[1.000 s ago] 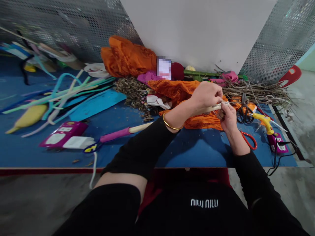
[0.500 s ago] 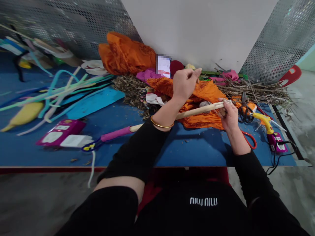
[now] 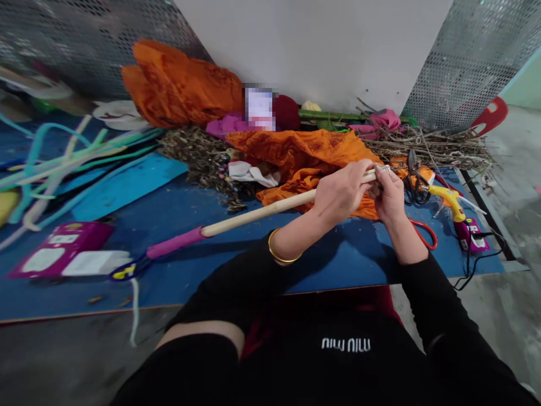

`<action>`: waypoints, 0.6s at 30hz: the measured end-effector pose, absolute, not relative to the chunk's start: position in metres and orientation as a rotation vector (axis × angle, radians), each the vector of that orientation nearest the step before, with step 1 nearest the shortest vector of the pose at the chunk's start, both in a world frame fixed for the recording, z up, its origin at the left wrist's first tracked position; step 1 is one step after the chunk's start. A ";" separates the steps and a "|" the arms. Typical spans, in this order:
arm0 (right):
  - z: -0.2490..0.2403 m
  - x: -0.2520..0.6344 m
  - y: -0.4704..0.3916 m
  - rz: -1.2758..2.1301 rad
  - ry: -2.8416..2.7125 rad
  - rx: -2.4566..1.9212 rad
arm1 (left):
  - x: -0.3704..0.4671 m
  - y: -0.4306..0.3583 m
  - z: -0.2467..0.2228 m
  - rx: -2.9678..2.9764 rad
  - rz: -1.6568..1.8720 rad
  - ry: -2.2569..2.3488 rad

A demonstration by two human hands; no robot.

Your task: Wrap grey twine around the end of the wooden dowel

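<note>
A pale wooden stick (image 3: 260,213) slants across the blue table, its lower left part wrapped in a purple sleeve (image 3: 175,242). My left hand (image 3: 340,189) is closed around the stick close to its upper right end, a gold bangle at the wrist. Right beside it, my right hand (image 3: 389,192) pinches that end, where thin strands of string or wire (image 3: 384,168) show at the fingertips. The fingers partly hide the tip. Behind both hands lies crumpled orange cloth (image 3: 304,149).
Pruning shears (image 3: 413,169), red-handled scissors (image 3: 426,234) and a yellow glue gun (image 3: 448,198) lie to the right, near bundled twigs (image 3: 456,149). At left are foam-like strips (image 3: 54,163), a purple packet (image 3: 63,242) and dried plant matter (image 3: 194,158). A blurred phone screen (image 3: 260,107) stands at the back.
My left hand has come down from above the cloth onto the stick, next to my right hand. The view has shifted to the right; my right hand keeps its pinch.
</note>
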State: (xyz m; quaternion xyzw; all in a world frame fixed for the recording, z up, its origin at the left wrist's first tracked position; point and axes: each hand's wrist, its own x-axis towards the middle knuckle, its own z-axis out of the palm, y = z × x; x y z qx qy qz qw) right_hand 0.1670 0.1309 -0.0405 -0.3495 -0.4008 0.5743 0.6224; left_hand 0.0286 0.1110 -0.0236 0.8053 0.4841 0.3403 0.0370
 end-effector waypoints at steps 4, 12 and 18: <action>-0.041 0.168 0.132 1.289 -0.948 -0.822 | 0.019 0.113 -0.019 2.518 1.082 1.395; -0.049 0.170 0.131 1.011 -1.119 -0.878 | 0.003 0.112 0.000 2.465 1.233 1.338; -0.044 0.177 0.127 0.707 -1.376 -0.951 | 0.000 0.116 0.001 2.468 1.243 1.347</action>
